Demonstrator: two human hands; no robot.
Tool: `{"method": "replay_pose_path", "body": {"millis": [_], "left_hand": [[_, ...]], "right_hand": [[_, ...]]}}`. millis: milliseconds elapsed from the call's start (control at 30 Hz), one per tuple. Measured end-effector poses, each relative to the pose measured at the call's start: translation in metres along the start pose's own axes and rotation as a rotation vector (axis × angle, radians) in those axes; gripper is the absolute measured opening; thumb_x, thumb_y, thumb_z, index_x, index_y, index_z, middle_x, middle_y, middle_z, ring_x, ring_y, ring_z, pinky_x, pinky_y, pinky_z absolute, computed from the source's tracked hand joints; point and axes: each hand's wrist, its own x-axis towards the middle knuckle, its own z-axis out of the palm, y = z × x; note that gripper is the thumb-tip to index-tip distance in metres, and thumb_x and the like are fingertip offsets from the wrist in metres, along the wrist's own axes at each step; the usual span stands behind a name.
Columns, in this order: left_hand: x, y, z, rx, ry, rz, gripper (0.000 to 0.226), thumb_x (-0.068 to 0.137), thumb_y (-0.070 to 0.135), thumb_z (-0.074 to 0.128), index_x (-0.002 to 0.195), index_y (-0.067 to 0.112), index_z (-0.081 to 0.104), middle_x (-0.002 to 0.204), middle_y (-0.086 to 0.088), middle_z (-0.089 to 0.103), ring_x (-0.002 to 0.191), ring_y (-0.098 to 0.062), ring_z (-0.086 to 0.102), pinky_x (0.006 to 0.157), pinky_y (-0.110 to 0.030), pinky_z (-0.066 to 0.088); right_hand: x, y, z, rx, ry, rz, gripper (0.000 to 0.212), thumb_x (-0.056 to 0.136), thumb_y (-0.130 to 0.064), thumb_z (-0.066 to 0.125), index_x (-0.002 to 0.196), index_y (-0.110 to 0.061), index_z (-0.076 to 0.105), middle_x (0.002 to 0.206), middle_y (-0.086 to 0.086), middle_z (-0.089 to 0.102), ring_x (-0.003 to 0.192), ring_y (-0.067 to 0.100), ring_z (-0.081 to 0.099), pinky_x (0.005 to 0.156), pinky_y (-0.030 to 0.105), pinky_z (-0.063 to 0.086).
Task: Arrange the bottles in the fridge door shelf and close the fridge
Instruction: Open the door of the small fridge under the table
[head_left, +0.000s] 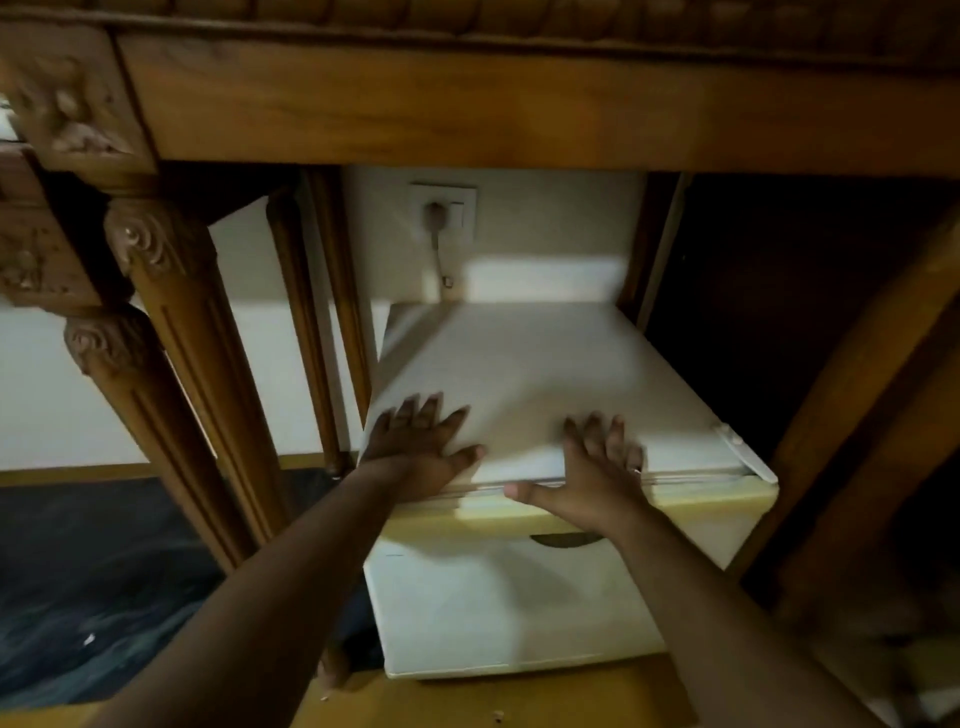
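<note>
A small white fridge (530, 364) stands under a carved wooden table, seen from above. Its door (493, 608) faces me and sits flush against the body, with a dark recessed handle (566, 540) near its top edge. My left hand (421, 447) lies flat on the front left of the fridge top, fingers spread. Spread the same way, my right hand (597, 478) rests on the front edge of the top, its thumb along the seam above the door. Neither hand holds anything. No bottles are in view.
The wooden table's apron (467, 104) spans overhead, with carved legs (176, 332) to the left of the fridge. A wall socket with a plugged cable (441, 218) sits behind the fridge. Dark carpet (93, 582) covers the floor at left; a wooden panel (857, 395) stands at right.
</note>
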Motion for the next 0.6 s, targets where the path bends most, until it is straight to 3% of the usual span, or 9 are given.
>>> {"method": "replay_pose_path", "body": {"millis": [167,367,600], "left_hand": [[0.003,-0.006,0.006,-0.031,0.017,0.017,0.089,0.075,0.092,0.007,0.155,0.053,-0.001,0.17,0.01,-0.008,0.156,-0.02,-0.012,0.121,-0.046,-0.005],[0.005,-0.012,0.013,-0.031,0.061,0.036,0.091,0.073,0.094,0.002,0.154,0.053,-0.002,0.17,0.01,-0.006,0.156,-0.021,-0.008,0.121,-0.046,-0.002],[-0.001,-0.006,0.006,-0.021,0.037,0.013,0.097,0.071,0.094,0.0,0.157,0.05,0.002,0.17,0.01,-0.006,0.157,-0.019,-0.007,0.123,-0.046,0.002]], "right_hand": [[-0.004,0.0,0.0,0.029,-0.003,-0.011,0.148,0.038,-0.105,0.033,0.151,-0.025,-0.019,0.156,0.008,-0.036,0.137,0.027,-0.042,0.114,0.054,-0.017],[-0.032,0.01,0.0,0.017,-0.08,-0.031,0.157,0.028,-0.106,0.039,0.149,-0.029,-0.023,0.154,0.003,-0.04,0.134,0.024,-0.047,0.114,0.05,-0.02],[-0.09,0.036,-0.004,-0.111,-0.007,-0.034,0.151,0.037,-0.108,0.025,0.148,-0.02,-0.026,0.152,0.006,-0.042,0.133,0.024,-0.048,0.117,0.052,-0.018]]}}
